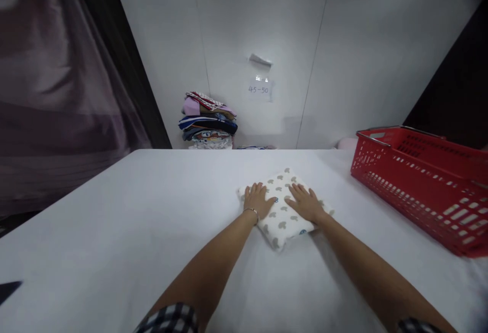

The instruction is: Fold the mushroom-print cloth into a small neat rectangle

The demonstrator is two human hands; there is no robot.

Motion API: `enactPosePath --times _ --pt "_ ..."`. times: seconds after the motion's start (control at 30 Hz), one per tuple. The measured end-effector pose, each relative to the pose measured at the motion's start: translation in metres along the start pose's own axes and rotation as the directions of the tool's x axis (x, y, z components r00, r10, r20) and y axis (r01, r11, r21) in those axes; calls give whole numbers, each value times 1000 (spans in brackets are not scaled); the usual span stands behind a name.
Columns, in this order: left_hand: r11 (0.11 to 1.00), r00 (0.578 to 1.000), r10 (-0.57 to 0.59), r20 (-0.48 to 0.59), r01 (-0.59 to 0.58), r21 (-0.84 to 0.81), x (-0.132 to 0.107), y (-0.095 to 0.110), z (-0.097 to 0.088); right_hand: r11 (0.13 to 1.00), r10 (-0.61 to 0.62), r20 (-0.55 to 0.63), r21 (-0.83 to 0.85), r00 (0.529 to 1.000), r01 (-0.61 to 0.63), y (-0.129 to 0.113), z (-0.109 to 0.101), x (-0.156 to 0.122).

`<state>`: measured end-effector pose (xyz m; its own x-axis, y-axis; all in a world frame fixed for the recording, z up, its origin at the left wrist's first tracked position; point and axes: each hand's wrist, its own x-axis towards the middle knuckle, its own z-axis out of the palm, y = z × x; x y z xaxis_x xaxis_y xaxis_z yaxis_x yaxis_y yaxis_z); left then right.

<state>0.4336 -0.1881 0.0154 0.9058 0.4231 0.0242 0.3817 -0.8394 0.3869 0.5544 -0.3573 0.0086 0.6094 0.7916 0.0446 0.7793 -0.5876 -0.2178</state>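
A folded white cloth [282,220] printed with small grey shapes lies on the white table [125,221], a little right of centre. My left hand [257,199] rests flat on its left part, fingers stretched out, a thin bracelet on the wrist. My right hand [305,203] lies flat on its right part, fingers spread and pointing away from me. Neither hand grips anything; both press down on the cloth.
A red plastic basket [427,185] stands on the table at the right. Behind the table's far edge a stack of folded clothes [208,122] sits against the white wall, beside a small label reading 45-50 [259,89]. A purplish curtain [57,94] hangs at the left.
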Motion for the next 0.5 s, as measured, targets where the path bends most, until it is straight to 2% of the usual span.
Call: enactPosePath --times 0.1,0.23,0.33,0.4,0.43,0.5 --pt "1000 1000 11 -11 -11 -9 1 -5 11 999 31 60 8 998 -31 2 6 -2" --pt "996 999 23 -44 -27 -86 -2 -7 5 991 42 82 125 996 -52 4 -6 4" --pt "974 979 -2 -206 -45 -222 -11 -14 -6 958 126 72 252 989 -140 17 -21 5" --pt "917 933 -160 -322 20 -398 -21 -20 -10 933 227 48 276 973 -231 32 -29 4" --pt "846 905 -287 -313 86 -526 -27 -23 -10 918 278 48 280 959 -280 39 -33 3" --pt "622 852 -500 -153 230 -749 -37 -26 -8 880 355 85 305 931 -363 50 -38 0"
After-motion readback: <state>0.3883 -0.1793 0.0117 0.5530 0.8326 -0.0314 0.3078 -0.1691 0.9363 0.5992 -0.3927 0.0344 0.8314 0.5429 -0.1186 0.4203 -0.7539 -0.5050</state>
